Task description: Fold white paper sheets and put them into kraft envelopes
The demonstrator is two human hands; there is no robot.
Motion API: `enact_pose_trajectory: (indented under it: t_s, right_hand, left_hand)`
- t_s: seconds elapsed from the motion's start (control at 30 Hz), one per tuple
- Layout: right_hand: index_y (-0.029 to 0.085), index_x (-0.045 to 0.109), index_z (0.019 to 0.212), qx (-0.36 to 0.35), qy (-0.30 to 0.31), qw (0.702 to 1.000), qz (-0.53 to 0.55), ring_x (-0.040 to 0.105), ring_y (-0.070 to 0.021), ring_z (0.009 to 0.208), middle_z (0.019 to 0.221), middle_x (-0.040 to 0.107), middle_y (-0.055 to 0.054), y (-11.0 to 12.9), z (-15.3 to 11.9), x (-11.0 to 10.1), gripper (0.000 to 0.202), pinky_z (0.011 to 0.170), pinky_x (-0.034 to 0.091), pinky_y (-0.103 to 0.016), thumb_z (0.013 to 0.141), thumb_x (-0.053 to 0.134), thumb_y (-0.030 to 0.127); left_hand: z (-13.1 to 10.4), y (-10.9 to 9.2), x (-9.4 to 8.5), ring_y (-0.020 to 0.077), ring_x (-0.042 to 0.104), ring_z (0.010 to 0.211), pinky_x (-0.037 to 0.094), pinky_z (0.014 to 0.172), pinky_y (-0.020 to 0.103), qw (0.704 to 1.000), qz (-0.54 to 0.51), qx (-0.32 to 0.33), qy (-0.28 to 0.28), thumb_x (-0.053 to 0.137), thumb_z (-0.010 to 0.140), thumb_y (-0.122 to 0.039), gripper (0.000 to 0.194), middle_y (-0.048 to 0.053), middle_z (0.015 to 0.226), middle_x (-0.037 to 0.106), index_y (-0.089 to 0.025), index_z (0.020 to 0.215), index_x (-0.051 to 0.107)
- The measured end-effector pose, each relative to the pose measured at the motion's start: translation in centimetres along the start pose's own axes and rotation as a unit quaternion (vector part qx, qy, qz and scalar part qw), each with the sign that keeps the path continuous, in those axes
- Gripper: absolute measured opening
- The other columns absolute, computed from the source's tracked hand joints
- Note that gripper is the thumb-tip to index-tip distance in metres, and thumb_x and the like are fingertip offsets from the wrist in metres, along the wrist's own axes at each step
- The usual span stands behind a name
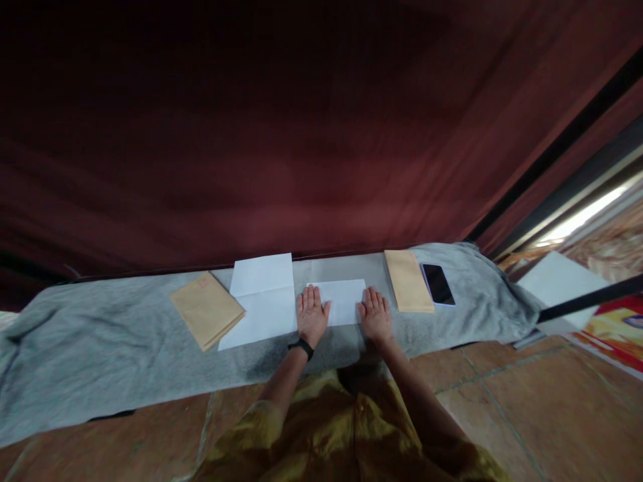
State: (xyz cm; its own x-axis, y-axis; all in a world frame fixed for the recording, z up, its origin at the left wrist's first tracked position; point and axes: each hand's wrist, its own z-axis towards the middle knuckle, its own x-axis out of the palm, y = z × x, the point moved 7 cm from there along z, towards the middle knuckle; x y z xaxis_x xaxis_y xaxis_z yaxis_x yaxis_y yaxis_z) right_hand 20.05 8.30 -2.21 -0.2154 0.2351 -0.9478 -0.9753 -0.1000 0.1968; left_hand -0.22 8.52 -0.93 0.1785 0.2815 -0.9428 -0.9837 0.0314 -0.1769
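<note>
A folded sheet of white paper [344, 302] lies on the grey cloth in front of me. My left hand [312, 313], with a dark band on the wrist, rests flat on its left edge, fingers stretched out. My right hand [375, 314] lies flat at its right edge, fingers extended. Left of my left hand is a larger white sheet [264, 301] with a crease across it. A stack of brown envelopes [207, 309] overlaps that sheet's left side. To the right of my right hand lies another brown envelope or stack of envelopes [409, 281].
A phone [439, 284] with a dark screen lies beside the right-hand envelopes. Grey cloth [110, 348] covers the long narrow surface. Behind it rises a dark red panel [301, 167]. A dark bar [593, 299] crosses at the right. Tiled floor [547, 402] shows below.
</note>
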Motion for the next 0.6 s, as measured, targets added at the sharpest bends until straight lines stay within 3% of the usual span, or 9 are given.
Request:
enact_pose_trajectory:
  t_s: [0.1,0.27,0.37,0.6]
  right_hand:
    - [0.006,0.036,0.153,-0.024,0.005,0.999,0.042,0.034,-0.0281,0.147,0.158,0.038,-0.017,1.8,-0.6,-0.3,0.056,0.119,0.027,-0.049,0.106,0.025,0.034]
    - [0.014,0.039,0.153,-0.140,0.032,0.983,0.118,0.034,-0.0213,0.148,0.158,0.040,-0.012,6.0,-2.6,-0.3,0.055,0.120,0.029,-0.043,0.107,0.021,0.037]
    - [0.015,0.041,0.152,-0.154,0.032,0.982,0.102,0.037,-0.0224,0.146,0.155,0.043,-0.012,6.2,-3.5,-0.4,0.054,0.121,0.027,-0.044,0.107,0.024,0.040]
    - [0.012,0.035,0.155,-0.141,0.005,0.989,0.041,0.036,-0.0259,0.146,0.158,0.038,-0.014,3.8,-4.3,-0.7,0.057,0.120,0.027,-0.045,0.106,0.031,0.041]
  left_hand:
    - [-0.9,-2.0,-0.4,0.0270,0.024,0.152,0.021,0.125,0.049,0.999,-0.013,0.040,0.001,0.029,0.102,-0.035,0.059,0.017,0.161,0.033,-0.006,0.154,0.032]
    - [-4.0,-5.7,0.6,0.0243,0.024,0.152,0.024,0.124,0.046,0.989,-0.031,0.128,0.073,0.029,0.099,-0.022,0.059,0.014,0.162,0.032,-0.009,0.157,0.025]
    - [-5.2,-5.7,0.9,0.0247,0.022,0.152,0.023,0.124,0.046,0.987,-0.022,0.130,0.094,0.029,0.099,-0.020,0.060,0.015,0.162,0.031,-0.008,0.157,0.023]
    - [-5.6,-4.0,-0.3,0.0241,0.024,0.152,0.024,0.124,0.045,0.991,-0.012,0.107,0.077,0.033,0.101,-0.033,0.060,0.014,0.162,0.031,-0.009,0.156,0.028]
